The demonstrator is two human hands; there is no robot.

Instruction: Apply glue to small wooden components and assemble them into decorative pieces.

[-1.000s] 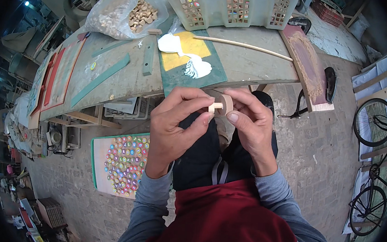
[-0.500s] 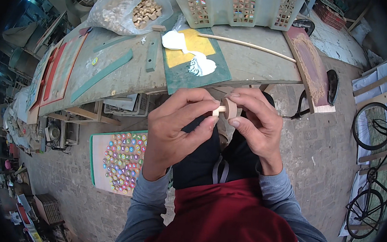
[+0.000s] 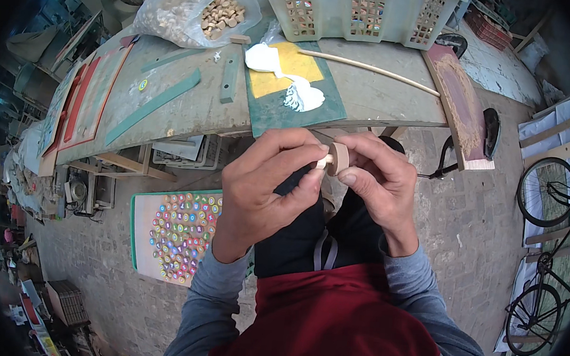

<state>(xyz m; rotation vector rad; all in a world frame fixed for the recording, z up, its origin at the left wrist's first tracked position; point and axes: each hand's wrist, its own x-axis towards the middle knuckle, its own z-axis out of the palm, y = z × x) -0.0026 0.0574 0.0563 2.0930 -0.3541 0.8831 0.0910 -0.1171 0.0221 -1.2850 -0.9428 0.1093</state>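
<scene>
Above my lap, my left hand (image 3: 261, 186) is closed in a pinch on a small pale wooden peg (image 3: 323, 162) with a short narrow shaft. My right hand (image 3: 389, 186) grips a round wooden disc (image 3: 340, 159) by its rim, thumb below and fingers above. The shaft meets the disc's left face; how far it goes in, I cannot tell. Ahead on the workbench (image 3: 385, 92), a green board (image 3: 327, 111) carries a yellow sheet (image 3: 265, 85) and a smear of white paste (image 3: 305, 97).
A clear bag (image 3: 170, 18) of small wooden pieces and a white plastic crate (image 3: 324, 20) stand at the bench's back. A thin wooden stick (image 3: 374, 70) points toward a dusty board (image 3: 462, 98) at right. Below left lies a tray (image 3: 141, 260) of colourful discs.
Less of the peg's shaft shows between my left fingers and the disc. Both hands keep nearly the same place, while the view has shifted slightly.
</scene>
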